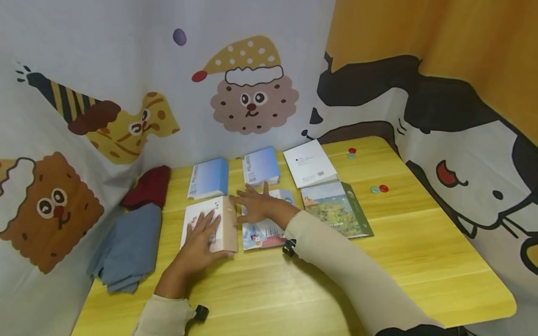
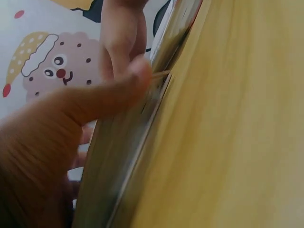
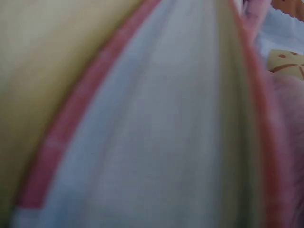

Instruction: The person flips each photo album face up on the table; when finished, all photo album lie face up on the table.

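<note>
My left hand (image 1: pixel 201 242) rests with spread fingers on a white and beige book (image 1: pixel 229 224) at the front left. In the left wrist view its thumb (image 2: pixel 111 97) lies along the book's page edge (image 2: pixel 118 147). My right hand (image 1: pixel 257 206) reaches over an illustrated book (image 1: pixel 266 238) in the front middle, its fingertips right at the beige book's right edge. Part of the illustrated book is hidden under that hand and sleeve. A blurred book with red cover edges and pale pages (image 3: pixel 161 118) fills the right wrist view.
Behind stand two blue books (image 1: pixel 208 177) (image 1: pixel 261 165) and a white book (image 1: pixel 311 163). A green landscape book (image 1: pixel 332 210) lies front right. Grey-blue cloth (image 1: pixel 130 247) and dark red cloth (image 1: pixel 149 186) lie left. Small red discs (image 1: pixel 352 150) (image 1: pixel 384 188) and teal discs (image 1: pixel 375 190) lie right.
</note>
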`<state>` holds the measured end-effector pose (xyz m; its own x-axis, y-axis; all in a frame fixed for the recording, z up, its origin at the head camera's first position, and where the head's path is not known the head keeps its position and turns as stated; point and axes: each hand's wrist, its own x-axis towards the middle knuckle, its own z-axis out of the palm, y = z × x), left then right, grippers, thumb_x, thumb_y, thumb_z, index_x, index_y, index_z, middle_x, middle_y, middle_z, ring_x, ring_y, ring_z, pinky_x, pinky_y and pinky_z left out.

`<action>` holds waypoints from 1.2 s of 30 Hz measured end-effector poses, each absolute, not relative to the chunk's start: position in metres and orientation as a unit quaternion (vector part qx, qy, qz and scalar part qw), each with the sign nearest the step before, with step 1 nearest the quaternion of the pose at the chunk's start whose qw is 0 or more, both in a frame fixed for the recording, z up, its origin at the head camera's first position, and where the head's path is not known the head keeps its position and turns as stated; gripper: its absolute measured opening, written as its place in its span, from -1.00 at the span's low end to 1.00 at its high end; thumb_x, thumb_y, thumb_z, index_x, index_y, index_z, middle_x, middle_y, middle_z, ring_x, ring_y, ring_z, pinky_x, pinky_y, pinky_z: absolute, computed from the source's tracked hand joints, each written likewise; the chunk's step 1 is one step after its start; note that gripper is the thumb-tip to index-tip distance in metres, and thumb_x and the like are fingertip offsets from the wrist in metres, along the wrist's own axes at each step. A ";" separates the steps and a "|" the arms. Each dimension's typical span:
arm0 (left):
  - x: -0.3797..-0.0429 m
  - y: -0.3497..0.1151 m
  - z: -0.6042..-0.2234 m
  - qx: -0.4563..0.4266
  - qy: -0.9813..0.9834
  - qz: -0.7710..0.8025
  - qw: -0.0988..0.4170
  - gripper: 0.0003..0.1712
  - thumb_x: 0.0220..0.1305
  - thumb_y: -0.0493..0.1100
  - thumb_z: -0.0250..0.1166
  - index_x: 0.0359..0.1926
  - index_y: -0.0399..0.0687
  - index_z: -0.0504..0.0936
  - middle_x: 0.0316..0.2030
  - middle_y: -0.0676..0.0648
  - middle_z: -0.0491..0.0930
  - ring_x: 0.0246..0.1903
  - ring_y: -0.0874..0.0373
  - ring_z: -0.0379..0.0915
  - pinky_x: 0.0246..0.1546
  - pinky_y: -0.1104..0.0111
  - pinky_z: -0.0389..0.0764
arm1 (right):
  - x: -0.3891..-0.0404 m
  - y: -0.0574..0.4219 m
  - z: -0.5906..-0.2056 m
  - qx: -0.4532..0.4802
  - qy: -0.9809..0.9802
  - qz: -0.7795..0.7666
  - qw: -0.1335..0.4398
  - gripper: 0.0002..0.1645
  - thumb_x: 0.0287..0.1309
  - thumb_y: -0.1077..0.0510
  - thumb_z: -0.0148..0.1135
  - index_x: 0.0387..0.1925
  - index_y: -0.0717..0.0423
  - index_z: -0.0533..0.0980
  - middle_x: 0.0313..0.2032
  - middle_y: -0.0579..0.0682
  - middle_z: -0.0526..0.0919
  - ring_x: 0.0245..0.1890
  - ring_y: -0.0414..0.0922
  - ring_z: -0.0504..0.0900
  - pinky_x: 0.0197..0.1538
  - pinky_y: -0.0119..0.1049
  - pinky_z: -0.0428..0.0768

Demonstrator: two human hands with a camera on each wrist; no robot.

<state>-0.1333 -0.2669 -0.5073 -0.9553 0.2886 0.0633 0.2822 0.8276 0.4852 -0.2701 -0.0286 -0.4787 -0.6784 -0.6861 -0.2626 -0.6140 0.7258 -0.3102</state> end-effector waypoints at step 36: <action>-0.130 -0.272 -0.514 0.213 0.889 0.398 -0.078 0.23 0.22 -0.16 0.67 0.72 -0.26 0.11 0.71 -0.38 0.00 0.63 -0.52 0.00 0.56 0.34 0.34 | -0.269 -0.022 -0.488 -0.413 0.796 -0.402 0.188 0.30 0.14 -0.07 0.69 0.75 -0.05 0.13 0.79 0.20 -0.11 0.75 0.22 0.10 0.72 0.20 0.23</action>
